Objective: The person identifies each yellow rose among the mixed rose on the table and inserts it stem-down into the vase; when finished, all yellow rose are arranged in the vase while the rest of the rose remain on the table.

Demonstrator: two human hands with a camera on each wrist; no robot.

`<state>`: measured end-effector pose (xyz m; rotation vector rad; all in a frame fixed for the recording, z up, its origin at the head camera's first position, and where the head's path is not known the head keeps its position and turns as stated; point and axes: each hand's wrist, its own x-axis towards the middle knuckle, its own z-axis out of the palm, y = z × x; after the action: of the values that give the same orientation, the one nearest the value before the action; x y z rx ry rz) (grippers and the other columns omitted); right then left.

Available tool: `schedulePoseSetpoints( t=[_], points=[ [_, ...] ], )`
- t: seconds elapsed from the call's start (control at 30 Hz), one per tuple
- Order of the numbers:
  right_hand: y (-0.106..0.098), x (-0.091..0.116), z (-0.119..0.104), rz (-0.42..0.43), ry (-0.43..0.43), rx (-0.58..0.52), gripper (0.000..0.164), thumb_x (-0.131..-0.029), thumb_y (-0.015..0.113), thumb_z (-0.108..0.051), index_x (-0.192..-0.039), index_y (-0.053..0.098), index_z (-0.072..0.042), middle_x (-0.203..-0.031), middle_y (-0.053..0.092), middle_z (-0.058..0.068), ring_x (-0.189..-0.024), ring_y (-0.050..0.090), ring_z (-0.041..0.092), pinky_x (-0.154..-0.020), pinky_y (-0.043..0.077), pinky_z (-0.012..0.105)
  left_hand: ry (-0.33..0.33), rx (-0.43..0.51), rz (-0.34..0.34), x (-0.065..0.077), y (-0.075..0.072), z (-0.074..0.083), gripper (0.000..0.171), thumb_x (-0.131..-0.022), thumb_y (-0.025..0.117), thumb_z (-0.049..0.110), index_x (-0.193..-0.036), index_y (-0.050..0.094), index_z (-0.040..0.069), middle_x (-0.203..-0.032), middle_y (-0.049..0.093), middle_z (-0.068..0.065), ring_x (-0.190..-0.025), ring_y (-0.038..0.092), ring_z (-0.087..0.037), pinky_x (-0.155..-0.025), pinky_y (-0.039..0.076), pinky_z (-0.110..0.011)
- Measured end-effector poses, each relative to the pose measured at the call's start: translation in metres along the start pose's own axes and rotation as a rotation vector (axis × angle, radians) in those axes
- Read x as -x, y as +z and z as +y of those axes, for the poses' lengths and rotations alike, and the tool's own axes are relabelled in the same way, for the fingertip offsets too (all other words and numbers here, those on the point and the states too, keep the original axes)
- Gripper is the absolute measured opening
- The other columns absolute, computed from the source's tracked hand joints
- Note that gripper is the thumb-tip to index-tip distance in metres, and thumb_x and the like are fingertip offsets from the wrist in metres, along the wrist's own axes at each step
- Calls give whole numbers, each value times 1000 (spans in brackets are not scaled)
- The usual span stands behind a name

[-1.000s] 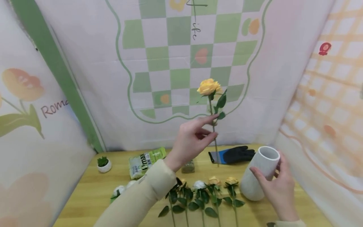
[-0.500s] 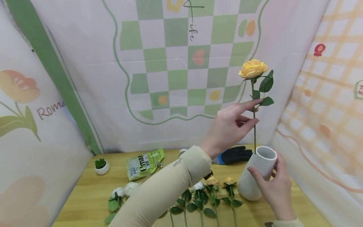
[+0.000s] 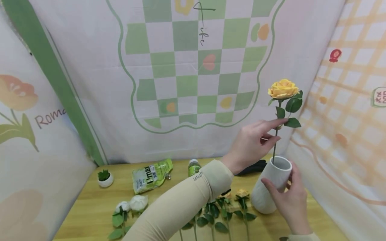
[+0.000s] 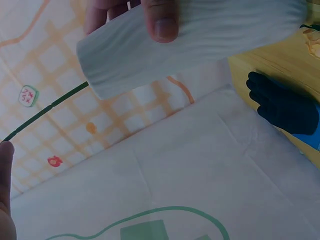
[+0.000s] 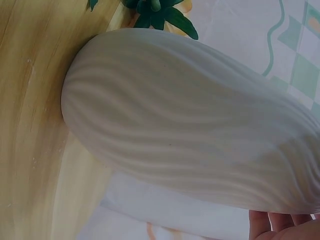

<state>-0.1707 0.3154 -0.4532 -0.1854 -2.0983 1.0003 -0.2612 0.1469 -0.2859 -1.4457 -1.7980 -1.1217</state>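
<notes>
My left hand (image 3: 253, 144) pinches the thin stem of a yellow rose (image 3: 282, 89) between fingers and thumb. The bloom points up, with green leaves beside the fingertips. Below the hand, the stem's lower end disappears at the mouth of a white ribbed vase (image 3: 266, 189). Gripping the vase from its right side is my right hand (image 3: 287, 197), thumb in front and fingers behind. In the left wrist view the green stem (image 4: 50, 106) runs into the mouth of the vase (image 4: 230, 35). The right wrist view is mostly filled by the vase's wavy side (image 5: 180, 120).
On the wooden table, several roses lie in a row, one yellow rose (image 3: 242, 194) nearest the vase. White roses (image 3: 138, 202) lie left of my sleeve. Behind are a green bag (image 3: 150, 175), a bottle (image 3: 194, 165), a dark glove (image 3: 253, 167) and a potted succulent (image 3: 105, 180).
My left hand has carried the yellow rose rightward to the vase, then lowered it so the stem's end meets the mouth. The right hand keeps its grip on the vase.
</notes>
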Motion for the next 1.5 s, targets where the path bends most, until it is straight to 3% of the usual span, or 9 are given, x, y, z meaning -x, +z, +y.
schedulePoseSetpoints(
  t=[0.2, 0.4, 0.67, 0.77, 1.0, 1.13, 1.37, 1.5],
  points=[
    [0, 0, 0, 3, -7, -5, 109, -74, 101, -8, -165, 44, -26, -135, 66, 4, -110, 52, -8, -83, 40, 4, -9, -37, -29, 7, 7, -6, 46, -101, 72, 1, -146, 67, 7, -119, 75, -5, -103, 72, 0, -90, 49, -4],
    [0, 0, 3, -8, 2, -8, 110, -75, 102, -10, -166, 43, -26, -138, 65, 5, -111, 53, -4, -82, 40, 4, -2, -179, -79, 17, 13, -13, 45, -101, 72, 5, -145, 69, 11, -119, 75, -2, -97, 71, -2, -87, 48, -4],
    [-1, 0, 3, -24, 25, -2, 112, -76, 102, -14, -167, 39, -30, -144, 63, 8, -113, 53, 1, -82, 40, 5, -13, -298, -129, 31, 22, -22, 43, -100, 77, 9, -142, 71, 13, -111, 75, 0, -94, 70, -4, -84, 48, -4],
    [-1, 1, 1, -24, 17, -4, 112, -76, 101, -13, -167, 39, -30, -145, 63, 8, -114, 54, 3, -84, 40, 4, -13, -303, -139, 38, 24, -26, 43, -99, 76, 9, -142, 72, 14, -111, 75, 0, -93, 69, -4, -82, 48, -5],
    [-3, 0, -3, -51, 27, -14, 113, -77, 101, -13, -168, 36, -30, -148, 61, 10, -121, 61, 33, -85, 41, 6, -24, -310, -190, 52, 29, -32, 49, -97, 77, 8, -145, 70, 16, -103, 73, 4, -85, 64, 0, -74, 45, -5],
    [-3, -1, -4, -55, 19, -9, 112, -78, 100, -13, -169, 36, -27, -150, 61, 12, -124, 62, 36, -89, 49, 14, -26, -314, -226, 58, 31, -32, 52, -97, 77, 8, -147, 68, 17, -101, 70, 7, -78, 56, 4, -70, 42, -4],
    [-2, 0, -2, -42, -1, -18, 112, -77, 100, -9, -168, 37, -26, -150, 61, 13, -124, 62, 38, -85, 38, 3, -31, -319, -266, 70, 37, -32, 51, -99, 77, 13, -149, 67, 19, -107, 71, 8, -78, 53, 5, -72, 43, -5],
    [-2, 1, -1, -38, -1, -23, 112, -77, 99, -8, -168, 37, -26, -150, 61, 13, -124, 62, 38, -85, 38, 3, -30, -301, -274, 75, 40, -31, 53, -98, 78, 13, -149, 67, 20, -115, 74, 6, -80, 54, 4, -73, 43, -6]
  ],
)
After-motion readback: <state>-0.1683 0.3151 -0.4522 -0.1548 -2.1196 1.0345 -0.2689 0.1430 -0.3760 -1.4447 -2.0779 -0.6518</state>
